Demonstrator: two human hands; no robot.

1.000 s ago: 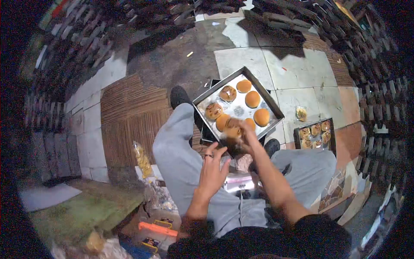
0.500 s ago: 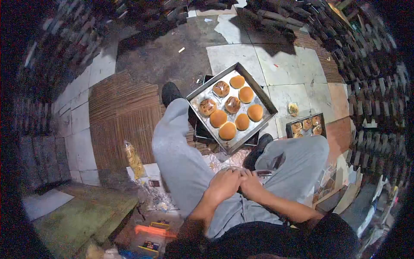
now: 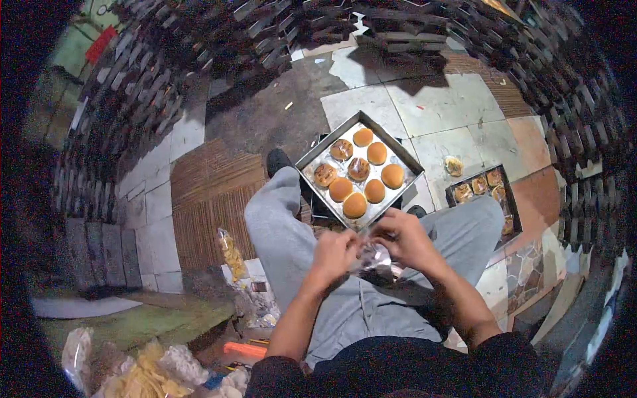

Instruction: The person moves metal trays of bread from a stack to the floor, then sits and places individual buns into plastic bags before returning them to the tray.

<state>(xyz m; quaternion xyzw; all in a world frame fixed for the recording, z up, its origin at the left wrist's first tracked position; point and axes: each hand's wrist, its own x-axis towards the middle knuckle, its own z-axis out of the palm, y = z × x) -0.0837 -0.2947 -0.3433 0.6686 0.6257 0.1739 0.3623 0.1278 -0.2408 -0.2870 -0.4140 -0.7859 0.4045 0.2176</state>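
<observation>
Between my legs, just beyond my hands, a square metal tray (image 3: 413,174) holds several round buns (image 3: 355,205), some plain and some with a browned topping in clear wrap. My left hand (image 3: 336,253) pinches one side of a clear plastic bag (image 3: 373,257) above my lap. On the other side of the bag, my right hand (image 3: 402,240) has its fingers closed on the plastic near the tray's front corner. What the bag contains, if anything, I cannot make out.
A second tray (image 3: 514,222) of wrapped buns stands at the right, beside a small wrapped item (image 3: 453,166). A long bag of yellowish food (image 3: 232,257) lies at the left. Stacked dark trays (image 3: 584,212) surround the floor. Plastic bags (image 3: 149,371) fill the lower left.
My hands were together at my lap; they have moved up and apart, with clear plastic now between them. The camera view has shifted, bringing more of the left side into sight.
</observation>
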